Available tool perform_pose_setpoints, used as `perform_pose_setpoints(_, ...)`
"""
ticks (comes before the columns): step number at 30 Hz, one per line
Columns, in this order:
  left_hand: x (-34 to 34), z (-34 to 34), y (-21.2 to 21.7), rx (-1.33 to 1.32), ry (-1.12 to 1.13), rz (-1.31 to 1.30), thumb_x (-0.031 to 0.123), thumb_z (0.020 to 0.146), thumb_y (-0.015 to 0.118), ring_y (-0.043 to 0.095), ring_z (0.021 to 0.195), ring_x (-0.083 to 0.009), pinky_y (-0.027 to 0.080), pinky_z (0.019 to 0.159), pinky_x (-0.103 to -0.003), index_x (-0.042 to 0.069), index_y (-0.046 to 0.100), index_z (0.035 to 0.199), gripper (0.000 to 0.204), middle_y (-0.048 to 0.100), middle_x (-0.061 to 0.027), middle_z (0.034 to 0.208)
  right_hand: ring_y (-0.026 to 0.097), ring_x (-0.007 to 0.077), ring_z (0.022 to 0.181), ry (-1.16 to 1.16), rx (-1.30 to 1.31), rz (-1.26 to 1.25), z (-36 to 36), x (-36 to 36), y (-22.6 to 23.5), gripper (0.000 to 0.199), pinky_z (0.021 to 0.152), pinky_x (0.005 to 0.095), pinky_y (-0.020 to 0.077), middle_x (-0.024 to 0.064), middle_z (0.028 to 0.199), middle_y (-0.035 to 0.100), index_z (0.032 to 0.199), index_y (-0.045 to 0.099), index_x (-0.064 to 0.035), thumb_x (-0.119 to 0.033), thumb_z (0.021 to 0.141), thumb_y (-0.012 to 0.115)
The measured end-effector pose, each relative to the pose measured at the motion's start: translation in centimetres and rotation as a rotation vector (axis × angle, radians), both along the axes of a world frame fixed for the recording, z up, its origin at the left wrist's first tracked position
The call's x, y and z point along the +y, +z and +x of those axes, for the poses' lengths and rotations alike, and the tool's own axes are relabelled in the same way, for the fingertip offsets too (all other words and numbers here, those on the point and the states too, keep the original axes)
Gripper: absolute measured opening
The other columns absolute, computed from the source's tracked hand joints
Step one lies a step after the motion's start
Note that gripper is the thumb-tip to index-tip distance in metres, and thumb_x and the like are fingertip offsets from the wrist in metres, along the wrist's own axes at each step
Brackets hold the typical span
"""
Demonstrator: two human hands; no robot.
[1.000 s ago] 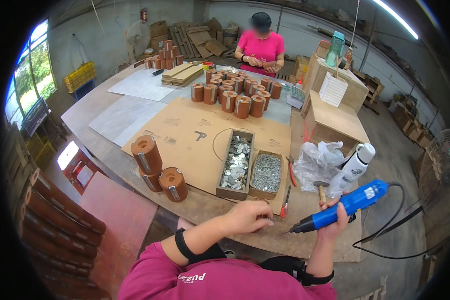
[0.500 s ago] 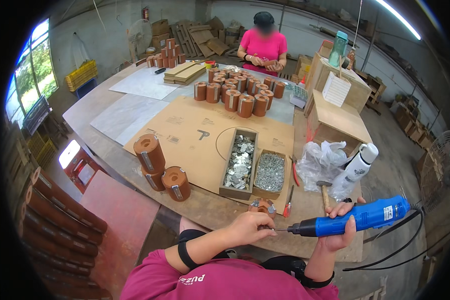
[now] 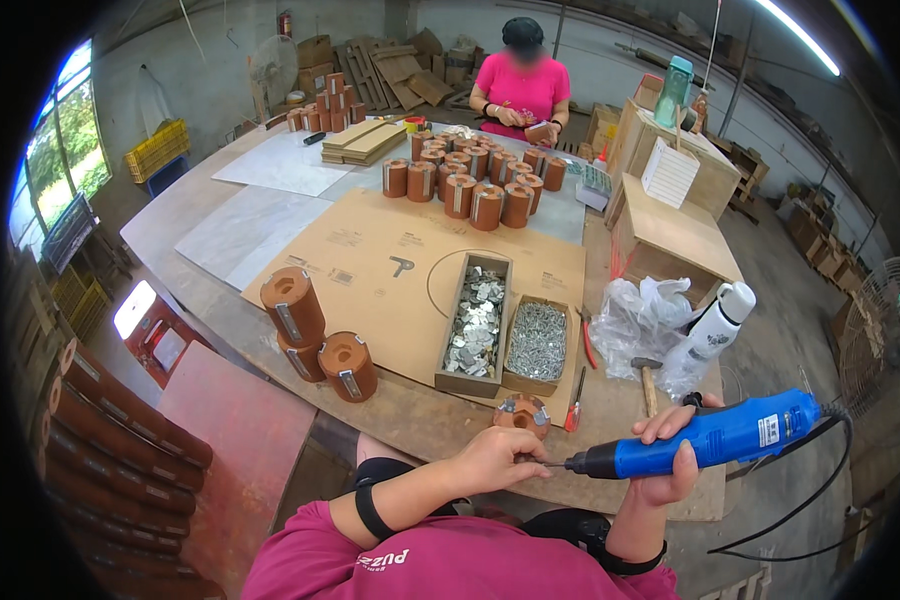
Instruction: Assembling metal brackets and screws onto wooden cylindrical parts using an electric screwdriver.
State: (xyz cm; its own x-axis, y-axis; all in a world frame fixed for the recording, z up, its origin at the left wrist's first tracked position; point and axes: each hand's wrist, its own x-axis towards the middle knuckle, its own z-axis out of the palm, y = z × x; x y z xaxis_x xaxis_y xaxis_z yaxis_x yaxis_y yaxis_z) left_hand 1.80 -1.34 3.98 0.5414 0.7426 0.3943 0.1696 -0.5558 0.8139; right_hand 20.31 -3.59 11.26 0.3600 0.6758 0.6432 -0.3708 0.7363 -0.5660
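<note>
Surface: a long worn wooden workbench (image 3: 220,300) under a flat sheet of brown cardboard (image 3: 370,270), with pale grey sheets (image 3: 260,225) beyond it, all on the far side of the fingers.
Room: a workshop with a window (image 3: 55,170) at the person's left, a yellow crate (image 3: 155,150) and stacked boards at the back wall; another person in a pink shirt (image 3: 525,85) works at the bench's far end.
Left hand (image 3: 495,455): fingers curled together on a small round reddish-brown wooden piece with metal clips (image 3: 522,412), which rests at the bench's near edge.
Right hand (image 3: 670,455): fingers wrapped tight round a blue corded electric screwdriver (image 3: 715,440), held level, its tip just beside the left fingers.
Just past the fingers: two narrow wooden trays, one of flat metal plates (image 3: 475,325), one of screws (image 3: 537,340); a red-handled screwdriver (image 3: 575,400) and a small hammer (image 3: 647,380) lie to their right.
Left of the fingers: three reddish-brown wooden cylinders (image 3: 310,335), stacked near the bench edge.
Right of the fingers: a crumpled clear plastic bag (image 3: 640,320), a white bottle (image 3: 715,325) and a plywood box (image 3: 670,240).
Open room: bare cardboard between the trays and the far group of cylinders (image 3: 470,185); the black cord (image 3: 810,490) hangs off the bench's right edge.
</note>
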Motion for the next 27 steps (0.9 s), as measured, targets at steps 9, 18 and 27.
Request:
perform_pose_setpoints(9, -0.31, -0.46, 0.44, 0.004, -0.113, -0.171, 0.015, 0.074, 0.068, 0.058, 0.070, -0.0190, 0.045, 0.062, -0.028, 0.002, 0.060, 0.081, 0.016, 0.059, -0.0071, 0.076, 0.050, 0.0210, 0.056, 0.071, 0.014, 0.038, 0.08, -0.14, 0.26, 0.069, 0.061, 0.0370, 0.0514, 0.0115, 0.068, 0.048, 0.125, 0.021, 0.0002, -0.019, 0.070, 0.059)
perform_pose_setpoints(18, -0.33, -0.63, -0.05, -0.022, -0.182, -0.089, 0.012, 0.080, 0.059, 0.057, 0.077, -0.0242, 0.044, 0.068, -0.031, 0.002, 0.055, 0.088, 0.013, 0.057, -0.0087, 0.081, 0.050, 0.0211, 0.056, 0.087, 0.025, 0.014, 0.03, -0.03, 0.37, 0.070, 0.062, 0.0363, 0.0513, 0.0115, 0.067, 0.048, 0.126, 0.022, 0.0005, -0.020, 0.070, 0.060)
perform_pose_setpoints(27, -0.36, -0.77, -0.16, -0.017, -0.214, -0.087, 0.009, 0.080, 0.057, 0.056, 0.082, -0.0244, 0.044, 0.071, -0.032, 0.003, 0.051, 0.086, 0.011, 0.055, -0.0080, 0.085, 0.050, 0.0210, 0.056, 0.148, 0.048, 0.033, -0.08, -0.24, 0.67, 0.071, 0.059, 0.0376, 0.0499, 0.0114, 0.067, 0.049, 0.126, 0.022, -0.0002, -0.019, 0.069, 0.059)
